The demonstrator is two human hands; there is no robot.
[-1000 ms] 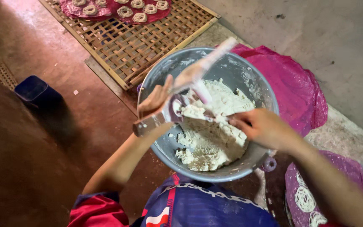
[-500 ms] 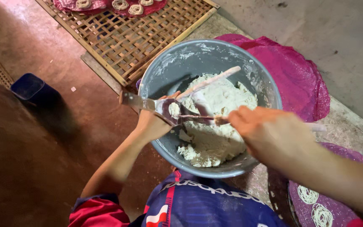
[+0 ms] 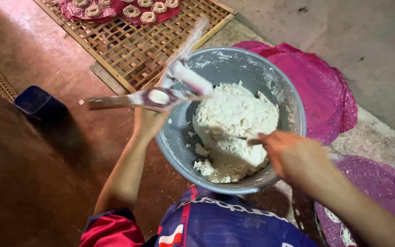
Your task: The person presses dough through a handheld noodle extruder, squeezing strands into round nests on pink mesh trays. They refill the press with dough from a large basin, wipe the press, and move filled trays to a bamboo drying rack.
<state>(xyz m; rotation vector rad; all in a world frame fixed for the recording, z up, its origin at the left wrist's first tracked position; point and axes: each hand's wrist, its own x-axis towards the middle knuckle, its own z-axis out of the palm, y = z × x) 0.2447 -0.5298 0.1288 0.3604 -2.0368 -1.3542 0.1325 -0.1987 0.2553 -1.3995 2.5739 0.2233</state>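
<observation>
A grey metal bowl (image 3: 298, 114) sits in front of my lap with a big lump of white dough (image 3: 236, 119) inside. My left hand (image 3: 149, 121) is at the bowl's left rim and grips a long hinged press tool (image 3: 161, 97), smeared with dough and blurred by motion; one handle points left, the other up and right. My right hand (image 3: 293, 155) is over the bowl's right side and holds a thin spoon (image 3: 238, 137) whose tip is stuck in the dough.
A bamboo lattice tray (image 3: 133, 55) lies beyond the bowl, with white noodle coils (image 3: 133, 10) on pink mats at its far end. A pink cloth (image 3: 321, 87) lies right of the bowl, a purple mat (image 3: 376, 192) with coils at bottom right, a dark blue box (image 3: 37, 100) at left.
My left hand has swung the press left and out over the bowl's rim. My right hand has come away from the press and dropped the spoon into the dough.
</observation>
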